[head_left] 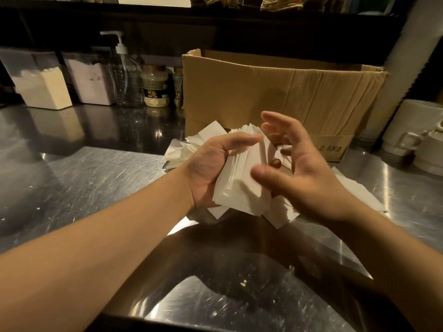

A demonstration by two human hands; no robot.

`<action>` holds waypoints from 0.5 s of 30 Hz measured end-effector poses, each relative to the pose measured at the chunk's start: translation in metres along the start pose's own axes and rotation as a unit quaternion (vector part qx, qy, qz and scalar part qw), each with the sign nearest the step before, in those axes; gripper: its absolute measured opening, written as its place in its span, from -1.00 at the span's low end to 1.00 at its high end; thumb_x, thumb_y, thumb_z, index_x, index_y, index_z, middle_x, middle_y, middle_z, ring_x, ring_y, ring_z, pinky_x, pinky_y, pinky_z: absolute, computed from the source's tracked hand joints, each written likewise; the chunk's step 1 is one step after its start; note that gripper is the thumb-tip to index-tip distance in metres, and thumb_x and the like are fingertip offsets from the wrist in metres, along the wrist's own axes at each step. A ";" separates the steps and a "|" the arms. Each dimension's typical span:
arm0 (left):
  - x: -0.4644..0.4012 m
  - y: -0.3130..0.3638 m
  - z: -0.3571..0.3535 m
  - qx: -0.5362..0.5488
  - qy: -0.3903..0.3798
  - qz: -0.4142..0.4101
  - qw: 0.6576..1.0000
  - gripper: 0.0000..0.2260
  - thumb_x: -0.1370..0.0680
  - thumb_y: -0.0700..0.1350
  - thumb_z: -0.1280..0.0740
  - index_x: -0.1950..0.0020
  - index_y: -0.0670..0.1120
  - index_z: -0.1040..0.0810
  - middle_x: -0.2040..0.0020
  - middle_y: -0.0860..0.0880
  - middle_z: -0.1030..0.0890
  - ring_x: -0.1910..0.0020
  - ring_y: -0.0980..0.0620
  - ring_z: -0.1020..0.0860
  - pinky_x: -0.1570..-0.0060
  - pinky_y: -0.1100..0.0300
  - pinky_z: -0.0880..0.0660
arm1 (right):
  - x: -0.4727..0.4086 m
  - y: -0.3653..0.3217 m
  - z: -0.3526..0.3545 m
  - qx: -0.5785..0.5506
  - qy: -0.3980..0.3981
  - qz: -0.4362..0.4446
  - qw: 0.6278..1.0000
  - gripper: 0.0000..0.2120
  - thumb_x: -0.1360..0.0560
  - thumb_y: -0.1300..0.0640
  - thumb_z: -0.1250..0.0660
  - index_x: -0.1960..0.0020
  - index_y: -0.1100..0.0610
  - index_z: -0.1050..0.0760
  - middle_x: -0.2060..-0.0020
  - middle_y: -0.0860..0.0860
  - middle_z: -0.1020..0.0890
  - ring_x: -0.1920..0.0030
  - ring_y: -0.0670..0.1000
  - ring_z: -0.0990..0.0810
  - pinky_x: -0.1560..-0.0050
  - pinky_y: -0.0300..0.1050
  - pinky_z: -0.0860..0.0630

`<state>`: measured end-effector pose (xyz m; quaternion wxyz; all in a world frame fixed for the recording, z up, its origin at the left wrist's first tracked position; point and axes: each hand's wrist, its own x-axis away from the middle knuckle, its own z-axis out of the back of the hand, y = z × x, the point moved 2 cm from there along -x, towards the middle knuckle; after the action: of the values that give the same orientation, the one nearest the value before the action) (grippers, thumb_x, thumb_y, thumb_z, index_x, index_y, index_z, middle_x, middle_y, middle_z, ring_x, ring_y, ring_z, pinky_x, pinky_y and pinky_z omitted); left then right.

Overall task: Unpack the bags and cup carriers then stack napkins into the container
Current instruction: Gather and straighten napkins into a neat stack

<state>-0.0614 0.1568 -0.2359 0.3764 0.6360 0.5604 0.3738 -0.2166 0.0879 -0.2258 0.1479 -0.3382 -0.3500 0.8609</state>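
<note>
Napkin stack (242, 178) gripped in left hand (211, 168), thumb over top; right hand (304, 168) open beside it, fingers spread. Loose napkins (354, 190) on worktop (84, 178) under both hands. Light, soft, floppy, prone to fanning; best squeezed flat across both faces, edges squared.

The left hand (211, 168) holds a napkin stack (242, 178) above the surface (84, 178), the right hand (302, 168) just beside it. Loose napkins (189, 149) lie under both hands. A cardboard box (275, 97) stands behind them, jars (154, 86) to their far left.
</note>
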 end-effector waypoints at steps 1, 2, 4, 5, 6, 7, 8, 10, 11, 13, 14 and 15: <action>0.000 0.000 0.000 0.000 -0.001 0.002 1.000 -0.35 -0.37 0.04 -0.48 -0.44 -0.06 -0.46 -0.11 -0.17 -0.59 -0.06 -0.16 -0.60 -0.15 -0.11 -0.54 | 0.001 -0.001 -0.001 0.024 -0.033 0.016 0.999 -0.05 -0.27 -0.34 -0.48 -0.55 -0.26 -0.13 -0.48 -0.19 -0.29 -0.44 -0.21 -0.32 -0.18 -0.39 -0.50; 0.000 -0.001 0.000 -0.004 0.001 -0.002 1.000 -0.37 -0.38 0.04 -0.48 -0.42 -0.04 -0.46 -0.07 -0.16 -0.62 -0.04 -0.16 -0.62 -0.11 -0.09 -0.57 | 0.002 -0.002 -0.003 0.040 -0.058 0.023 0.997 0.06 -0.23 -0.37 -0.52 -0.58 -0.30 -0.03 -0.53 -0.25 -0.20 -0.50 -0.17 -0.25 -0.27 -0.27 -0.51; 0.002 0.000 -0.002 -0.009 0.008 -0.020 1.000 -0.53 -0.40 0.03 -0.43 -0.30 -0.02 -0.52 0.06 -0.12 -0.67 0.08 -0.11 -0.67 0.04 -0.02 -0.63 | 0.003 -0.005 -0.006 0.070 -0.086 0.030 0.993 0.17 -0.19 -0.39 -0.56 -0.57 -0.38 0.11 -0.56 -0.33 -0.07 -0.57 -0.08 -0.14 -0.39 0.19 -0.46; 0.002 0.000 -0.003 -0.010 0.018 -0.027 0.999 -0.61 -0.41 0.03 -0.40 -0.21 -0.01 -0.56 0.13 -0.09 -0.67 0.14 -0.09 -0.68 0.10 0.00 -0.64 | 0.004 -0.007 -0.007 0.088 -0.090 0.033 0.992 0.19 -0.18 -0.40 -0.55 -0.56 -0.40 0.14 -0.56 -0.34 -0.04 -0.58 -0.06 -0.11 -0.42 0.30 -0.40; 0.001 0.000 -0.003 -0.011 0.024 -0.034 0.999 -0.66 -0.41 0.03 -0.38 -0.16 0.00 -0.58 0.16 -0.08 -0.67 0.17 -0.07 -0.68 0.13 0.02 -0.63 | 0.004 -0.008 -0.008 0.103 -0.089 0.036 0.990 0.18 -0.18 -0.42 -0.54 -0.55 -0.42 0.16 -0.55 -0.34 -0.03 -0.59 -0.04 -0.10 -0.44 0.33 -0.35; 0.002 0.000 -0.005 -0.011 0.025 -0.038 0.999 -0.68 -0.41 0.03 -0.37 -0.14 0.00 -0.59 0.16 -0.07 -0.67 0.17 -0.07 -0.67 0.13 0.02 -0.63 | 0.004 -0.009 -0.009 0.114 -0.087 0.038 0.989 0.16 -0.20 -0.42 -0.53 -0.54 -0.44 0.18 -0.55 -0.34 -0.04 -0.58 -0.03 -0.11 -0.45 0.33 -0.34; 0.002 0.000 -0.005 -0.010 0.027 -0.040 0.999 -0.68 -0.40 0.03 -0.36 -0.13 0.00 -0.59 0.17 -0.07 -0.66 0.17 -0.06 -0.67 0.13 0.03 -0.62 | 0.004 -0.011 -0.009 0.121 -0.085 0.040 0.988 0.14 -0.22 -0.40 -0.53 -0.53 -0.45 0.19 -0.54 -0.35 -0.05 -0.58 -0.03 -0.12 -0.46 0.33 -0.33; 0.001 0.000 -0.004 -0.010 0.036 -0.041 0.998 -0.66 -0.37 0.03 -0.38 -0.12 0.01 -0.58 0.19 -0.06 -0.66 0.21 -0.04 -0.67 0.17 0.07 -0.63 | 0.004 -0.012 -0.009 0.128 -0.084 0.043 0.987 0.13 -0.24 -0.35 -0.53 -0.52 -0.46 0.20 -0.53 -0.35 -0.07 -0.56 -0.04 -0.14 -0.45 0.32 -0.34; 0.001 0.000 -0.004 -0.014 0.039 -0.038 0.998 -0.62 -0.35 0.03 -0.40 -0.15 0.01 -0.57 0.18 -0.07 -0.66 0.19 -0.05 -0.67 0.18 0.07 -0.63 | 0.004 -0.013 -0.009 0.130 -0.085 0.045 0.987 0.14 -0.24 -0.34 -0.54 -0.52 -0.46 0.20 -0.52 -0.34 -0.07 -0.56 -0.04 -0.15 -0.44 0.32 -0.35; 0.000 -0.001 -0.004 -0.024 0.044 -0.031 0.998 -0.53 -0.33 0.04 -0.44 -0.23 0.02 -0.54 0.11 -0.09 -0.64 0.11 -0.09 -0.65 0.14 0.02 -0.62 | 0.005 -0.013 -0.009 0.132 -0.091 0.041 0.986 0.16 -0.24 -0.32 -0.57 -0.52 -0.47 0.21 -0.52 -0.33 -0.07 -0.56 -0.02 -0.14 -0.44 0.35 -0.34; -0.001 -0.001 -0.003 -0.029 0.048 -0.032 0.998 -0.53 -0.34 0.04 -0.44 -0.23 0.02 -0.53 0.10 -0.09 -0.63 0.09 -0.09 -0.63 0.14 0.01 -0.61 | 0.005 -0.012 -0.009 0.134 -0.095 0.039 0.986 0.17 -0.24 -0.30 -0.59 -0.51 -0.49 0.22 -0.53 -0.34 -0.06 -0.58 -0.02 -0.11 -0.46 0.36 -0.30; -0.001 -0.001 -0.003 -0.030 0.048 -0.035 0.998 -0.56 -0.35 0.04 -0.41 -0.21 0.02 -0.54 0.11 -0.08 -0.63 0.10 -0.08 -0.63 0.15 0.02 -0.60 | 0.005 -0.012 -0.010 0.136 -0.097 0.039 0.985 0.17 -0.25 -0.28 -0.60 -0.49 -0.51 0.23 -0.54 -0.34 -0.04 -0.59 -0.03 -0.08 -0.48 0.38 -0.25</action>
<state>-0.0646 0.1563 -0.2360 0.3811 0.5856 0.5881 0.4073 -0.2133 0.1041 -0.2248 0.1247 -0.2430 -0.2287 0.9344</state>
